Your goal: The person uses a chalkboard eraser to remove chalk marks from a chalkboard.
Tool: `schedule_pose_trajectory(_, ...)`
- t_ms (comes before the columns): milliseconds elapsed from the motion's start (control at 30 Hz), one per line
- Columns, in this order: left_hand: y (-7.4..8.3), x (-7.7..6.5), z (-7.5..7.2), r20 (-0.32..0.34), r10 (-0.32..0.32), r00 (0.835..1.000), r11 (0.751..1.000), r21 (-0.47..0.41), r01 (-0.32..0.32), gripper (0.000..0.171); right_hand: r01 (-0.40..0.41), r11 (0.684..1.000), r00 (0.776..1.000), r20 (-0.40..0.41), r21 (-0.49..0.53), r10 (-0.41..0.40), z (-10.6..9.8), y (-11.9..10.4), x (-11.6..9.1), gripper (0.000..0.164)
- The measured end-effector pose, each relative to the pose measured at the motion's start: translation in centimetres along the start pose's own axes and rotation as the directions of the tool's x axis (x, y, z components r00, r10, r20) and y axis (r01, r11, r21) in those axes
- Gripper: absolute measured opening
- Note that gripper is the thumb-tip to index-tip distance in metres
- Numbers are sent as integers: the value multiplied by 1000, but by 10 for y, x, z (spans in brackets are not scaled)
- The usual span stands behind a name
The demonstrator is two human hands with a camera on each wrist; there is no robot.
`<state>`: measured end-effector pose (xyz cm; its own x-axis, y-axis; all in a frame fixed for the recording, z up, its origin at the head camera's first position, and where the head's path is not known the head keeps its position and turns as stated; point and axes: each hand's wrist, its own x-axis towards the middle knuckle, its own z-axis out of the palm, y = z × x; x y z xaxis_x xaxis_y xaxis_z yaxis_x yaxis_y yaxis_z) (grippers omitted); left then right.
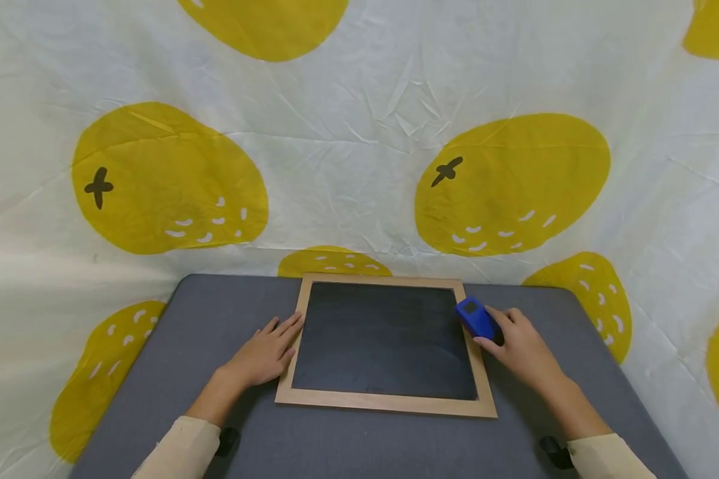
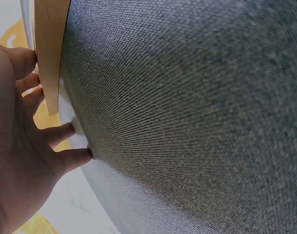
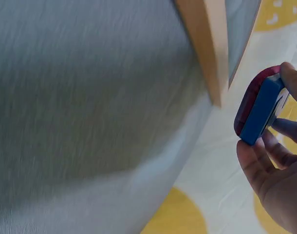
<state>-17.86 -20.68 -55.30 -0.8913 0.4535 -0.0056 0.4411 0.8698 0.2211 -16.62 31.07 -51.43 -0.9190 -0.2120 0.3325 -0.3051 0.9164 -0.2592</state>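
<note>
A small blackboard (image 1: 389, 342) in a light wooden frame (image 1: 383, 401) lies flat on the grey table. My left hand (image 1: 266, 352) rests at the frame's left side, its fingers spread; in the left wrist view some fingers (image 2: 26, 62) touch the wooden edge and others reach down to the grey cloth. In my right hand (image 1: 524, 352) I grip a blue board eraser (image 1: 476, 318) between thumb and fingers, over the frame's right side. The right wrist view shows the eraser (image 3: 263, 105) tilted, with a dark red pad under its blue body, raised above the table.
The grey cloth-covered table (image 1: 359, 442) extends around the board on all sides, narrowest at the far edge. Behind it hangs a white curtain (image 1: 347, 179) printed with yellow fruit. Dark wrist straps (image 1: 556, 452) show at the sleeve cuffs.
</note>
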Motion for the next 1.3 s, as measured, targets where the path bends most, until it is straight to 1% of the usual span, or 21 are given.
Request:
schedule_pose_trajectory(133,0,0,-1,2,7,1000,1000,-3,-7,61,-82,997,996,-27,-2,82,-9,17,-1,73)
schedule_pose_trajectory(267,1,-1,-3,-8,11,1000,1000,-12,-11,61,-150,989,987,-52,-9,149,-16,32,-2,72)
schedule_pose_trajectory(400,1,0,-5,6,4,1000,1000,-14,-4,62,-224,975,973,-52,-11,223,-18,47,-4,72)
schedule_pose_trajectory(500,2,1,-7,14,1,1000,1000,-17,-1,62,-258,966,966,-37,-25,257,-16,55,-6,72)
schedule_pose_trajectory(633,2,1,-8,13,6,1000,1000,-16,-6,61,-272,961,962,-5,-50,272,-10,62,-10,72)
schedule_pose_trajectory(800,0,1,-4,3,17,1000,1000,-24,-17,61,-295,952,953,48,-77,299,-2,65,-14,70)
schedule_pose_trajectory(867,0,0,-2,-6,22,1000,999,-26,-22,61,-298,951,951,57,-85,304,1,65,-14,69)
schedule_pose_trajectory(1133,1,2,-2,-20,28,999,999,-24,-29,61,-309,946,949,32,-98,313,10,66,-16,67)
schedule_pose_trajectory(1300,0,0,-2,-8,21,1000,1000,-17,-21,60,-323,941,942,56,-99,330,16,64,-15,70)
